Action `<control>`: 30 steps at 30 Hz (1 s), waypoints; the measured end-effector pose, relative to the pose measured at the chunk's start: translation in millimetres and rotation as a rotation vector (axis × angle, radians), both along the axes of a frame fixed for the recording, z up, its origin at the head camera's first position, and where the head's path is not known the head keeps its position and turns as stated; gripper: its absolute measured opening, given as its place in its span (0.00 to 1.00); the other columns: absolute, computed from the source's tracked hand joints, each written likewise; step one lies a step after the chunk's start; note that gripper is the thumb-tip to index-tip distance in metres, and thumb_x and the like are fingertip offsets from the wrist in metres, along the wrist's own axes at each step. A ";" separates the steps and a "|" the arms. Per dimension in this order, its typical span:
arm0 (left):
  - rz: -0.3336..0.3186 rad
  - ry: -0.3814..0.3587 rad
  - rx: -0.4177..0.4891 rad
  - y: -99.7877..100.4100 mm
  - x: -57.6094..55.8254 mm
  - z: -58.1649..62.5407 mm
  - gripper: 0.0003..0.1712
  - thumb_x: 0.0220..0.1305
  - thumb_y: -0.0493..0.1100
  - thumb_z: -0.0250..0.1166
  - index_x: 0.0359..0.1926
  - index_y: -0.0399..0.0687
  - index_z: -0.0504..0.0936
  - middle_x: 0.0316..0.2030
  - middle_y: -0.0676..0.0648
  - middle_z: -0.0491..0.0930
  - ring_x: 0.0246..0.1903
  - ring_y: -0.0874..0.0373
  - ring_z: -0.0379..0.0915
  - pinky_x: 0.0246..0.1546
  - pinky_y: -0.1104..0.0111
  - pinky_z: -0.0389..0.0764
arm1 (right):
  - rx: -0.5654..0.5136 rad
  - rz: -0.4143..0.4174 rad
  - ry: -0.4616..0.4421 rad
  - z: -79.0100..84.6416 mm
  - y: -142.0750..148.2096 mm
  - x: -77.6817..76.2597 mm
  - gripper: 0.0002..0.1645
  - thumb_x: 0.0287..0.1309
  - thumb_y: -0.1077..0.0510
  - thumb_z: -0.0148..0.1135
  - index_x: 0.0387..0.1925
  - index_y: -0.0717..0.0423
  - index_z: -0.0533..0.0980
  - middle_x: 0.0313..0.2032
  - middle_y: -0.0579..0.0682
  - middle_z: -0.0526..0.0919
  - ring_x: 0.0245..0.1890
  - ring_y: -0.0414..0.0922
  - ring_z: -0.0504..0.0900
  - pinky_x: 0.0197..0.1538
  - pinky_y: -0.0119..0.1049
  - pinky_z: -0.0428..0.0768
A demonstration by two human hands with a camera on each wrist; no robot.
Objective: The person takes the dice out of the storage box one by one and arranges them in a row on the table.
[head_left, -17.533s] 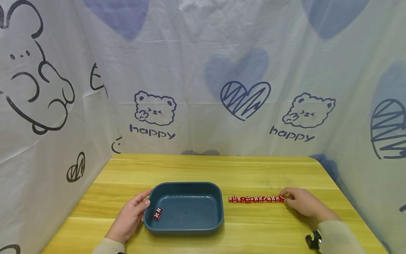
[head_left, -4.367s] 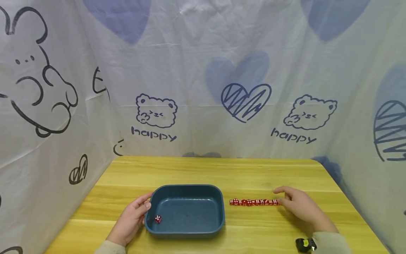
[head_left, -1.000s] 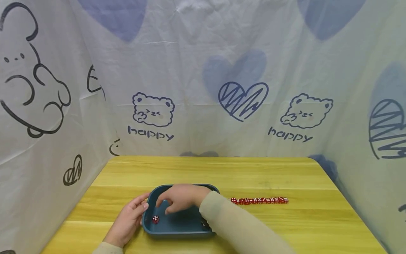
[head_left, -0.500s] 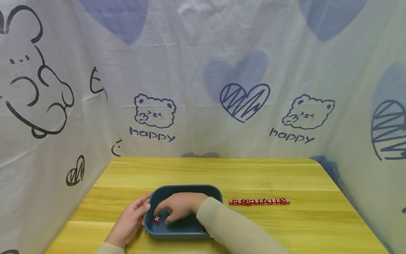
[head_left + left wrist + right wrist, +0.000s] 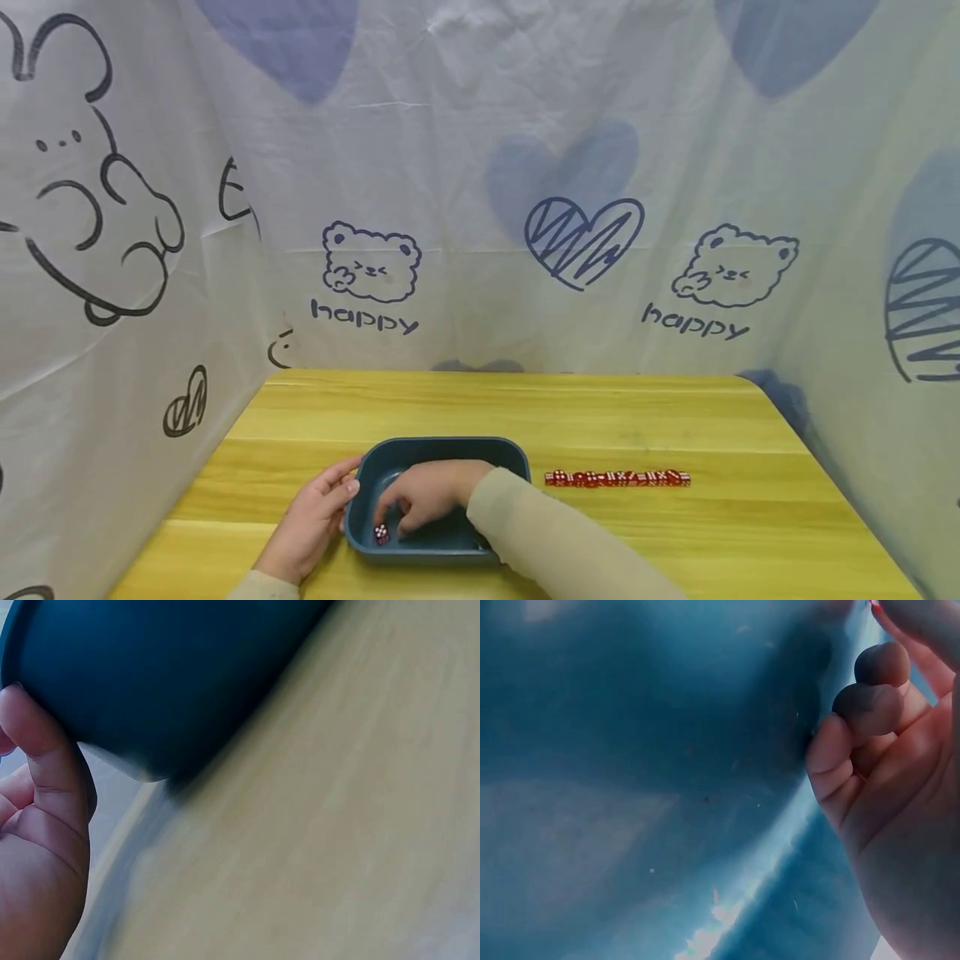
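A dark blue rectangular tray (image 5: 457,442) stands on the table. My left hand (image 5: 311,517) grips its left rim, the thumb at the edge; the left wrist view shows the thumb against the tray's wall (image 5: 165,667). My right hand (image 5: 427,496) reaches down inside the tray. Its index finger and thumb pinch a dark red die (image 5: 381,533) with white pips near the tray's front left corner. In the right wrist view the other fingers of the right hand (image 5: 900,765) are curled in, and only a speck of red shows at the top edge.
Right of the tray a straight row of several red dice (image 5: 615,478) lies on the yellow wood-grain table (image 5: 600,417). White cloth (image 5: 465,300) with printed hearts and bears hangs behind and along both sides. My right sleeve (image 5: 555,533) crosses the tray's right front corner.
The right hand went from the right end of the dice row into the tray, then lower onto the die, which has shifted slightly toward the front. The row is longer than earlier. The left hand has stayed.
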State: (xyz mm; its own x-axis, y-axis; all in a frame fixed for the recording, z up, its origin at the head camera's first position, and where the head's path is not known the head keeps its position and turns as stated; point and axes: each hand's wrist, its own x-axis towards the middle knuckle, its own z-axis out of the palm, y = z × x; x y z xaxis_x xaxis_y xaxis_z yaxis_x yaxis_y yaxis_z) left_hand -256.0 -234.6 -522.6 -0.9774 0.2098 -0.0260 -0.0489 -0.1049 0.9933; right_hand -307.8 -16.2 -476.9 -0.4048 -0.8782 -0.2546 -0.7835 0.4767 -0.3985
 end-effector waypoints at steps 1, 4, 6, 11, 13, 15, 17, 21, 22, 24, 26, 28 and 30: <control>-0.001 -0.004 0.003 0.6 -0.8 0.1 0.31 0.75 0.40 0.58 0.73 0.32 0.62 0.42 0.46 0.75 0.26 0.61 0.68 0.25 0.73 0.73 | 0.002 0.005 0.006 -0.7 0.3 -0.8 0.18 0.65 0.52 0.68 0.55 0.33 0.81 0.31 0.36 0.78 0.29 0.32 0.74 0.33 0.25 0.72; -0.003 -0.007 0.009 2.3 -3.2 0.8 0.31 0.75 0.41 0.59 0.73 0.33 0.63 0.41 0.46 0.75 0.26 0.61 0.68 0.26 0.73 0.74 | -0.002 0.024 0.006 -2.3 0.6 -3.5 0.18 0.65 0.52 0.68 0.55 0.33 0.81 0.32 0.35 0.78 0.29 0.32 0.74 0.33 0.24 0.73; -0.012 0.001 0.010 2.8 -4.2 1.0 0.31 0.75 0.40 0.58 0.73 0.33 0.62 0.39 0.46 0.74 0.25 0.61 0.67 0.26 0.73 0.73 | 0.006 0.041 -0.004 -2.9 -0.3 -4.8 0.17 0.66 0.52 0.67 0.55 0.34 0.81 0.34 0.34 0.79 0.30 0.31 0.74 0.35 0.23 0.73; -0.010 0.010 0.001 2.3 -2.4 -0.2 0.32 0.75 0.39 0.58 0.73 0.29 0.61 0.39 0.46 0.73 0.24 0.61 0.66 0.25 0.73 0.73 | 0.005 0.108 -0.045 -4.7 -5.4 -3.7 0.15 0.67 0.53 0.66 0.54 0.37 0.82 0.38 0.32 0.79 0.34 0.31 0.74 0.39 0.21 0.73; 0.000 0.004 -0.003 2.1 -1.1 -0.6 0.32 0.75 0.39 0.58 0.72 0.29 0.61 0.39 0.46 0.73 0.24 0.61 0.66 0.25 0.73 0.73 | -0.003 0.122 -0.052 -4.9 -7.2 -2.1 0.14 0.67 0.54 0.66 0.53 0.38 0.83 0.39 0.31 0.79 0.35 0.31 0.74 0.39 0.21 0.73; 0.010 0.004 -0.005 2.2 -0.6 -0.7 0.32 0.74 0.40 0.59 0.72 0.29 0.62 0.39 0.45 0.73 0.23 0.61 0.66 0.24 0.73 0.73 | -0.004 0.124 -0.052 -5.1 -8.3 -0.7 0.13 0.67 0.55 0.66 0.51 0.39 0.83 0.39 0.31 0.79 0.35 0.31 0.74 0.40 0.21 0.73; 0.019 -0.001 -0.002 1.5 0.3 -1.1 0.32 0.74 0.40 0.59 0.72 0.30 0.62 0.40 0.45 0.73 0.23 0.61 0.66 0.24 0.73 0.72 | 0.003 0.118 -0.049 -4.4 -9.5 1.0 0.13 0.67 0.55 0.66 0.51 0.38 0.83 0.40 0.31 0.80 0.36 0.31 0.74 0.40 0.21 0.72; 0.040 -0.021 -0.007 0.9 1.8 -3.3 0.31 0.74 0.39 0.60 0.72 0.31 0.64 0.40 0.45 0.73 0.23 0.61 0.65 0.24 0.73 0.72 | 0.006 0.116 -0.048 -4.3 -8.9 2.9 0.12 0.67 0.54 0.66 0.50 0.39 0.83 0.40 0.30 0.81 0.36 0.30 0.74 0.41 0.21 0.72; 0.044 -0.028 -0.007 0.8 2.1 -3.8 0.31 0.74 0.39 0.60 0.72 0.32 0.64 0.40 0.45 0.73 0.23 0.61 0.65 0.24 0.73 0.72 | 0.004 0.117 -0.041 -4.2 -8.4 2.9 0.12 0.67 0.54 0.66 0.50 0.38 0.84 0.40 0.30 0.81 0.36 0.30 0.74 0.42 0.21 0.72; 0.042 -0.032 -0.012 0.9 2.3 -4.1 0.31 0.74 0.39 0.59 0.72 0.32 0.64 0.40 0.45 0.74 0.23 0.61 0.66 0.24 0.73 0.73 | 0.000 0.120 -0.019 -2.9 -6.9 2.3 0.11 0.67 0.53 0.66 0.50 0.38 0.84 0.40 0.29 0.81 0.37 0.28 0.75 0.44 0.20 0.72; 0.034 -0.028 -0.011 1.0 1.6 -3.9 0.31 0.74 0.40 0.59 0.72 0.33 0.63 0.40 0.45 0.73 0.23 0.61 0.66 0.24 0.73 0.72 | -0.009 0.120 0.005 -0.6 -5.0 1.4 0.11 0.67 0.52 0.66 0.49 0.38 0.84 0.40 0.28 0.80 0.38 0.27 0.75 0.45 0.19 0.72; 0.016 -0.016 -0.012 0.9 0.6 -3.0 0.31 0.75 0.40 0.58 0.73 0.33 0.62 0.40 0.46 0.73 0.23 0.61 0.65 0.24 0.73 0.72 | -0.021 0.111 0.024 3.1 -2.4 0.3 0.11 0.67 0.52 0.65 0.49 0.38 0.84 0.41 0.28 0.80 0.39 0.27 0.76 0.45 0.19 0.72; 0.010 -0.008 -0.010 0.8 -0.6 -2.2 0.31 0.75 0.41 0.59 0.73 0.33 0.63 0.39 0.46 0.73 0.23 0.61 0.65 0.24 0.73 0.72 | -0.034 0.096 0.031 7.7 0.9 -0.4 0.11 0.67 0.52 0.65 0.49 0.37 0.84 0.41 0.27 0.80 0.38 0.27 0.77 0.45 0.20 0.72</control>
State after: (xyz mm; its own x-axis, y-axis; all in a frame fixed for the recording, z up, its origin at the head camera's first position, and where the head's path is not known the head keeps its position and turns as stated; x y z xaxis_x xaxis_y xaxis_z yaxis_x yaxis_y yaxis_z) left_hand -256.6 -233.8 -524.9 -0.9792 0.1999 -0.0362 -0.0563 -0.0957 0.9938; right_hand -308.2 -15.3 -469.2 -0.3256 -0.9212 -0.2129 -0.8374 0.3855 -0.3875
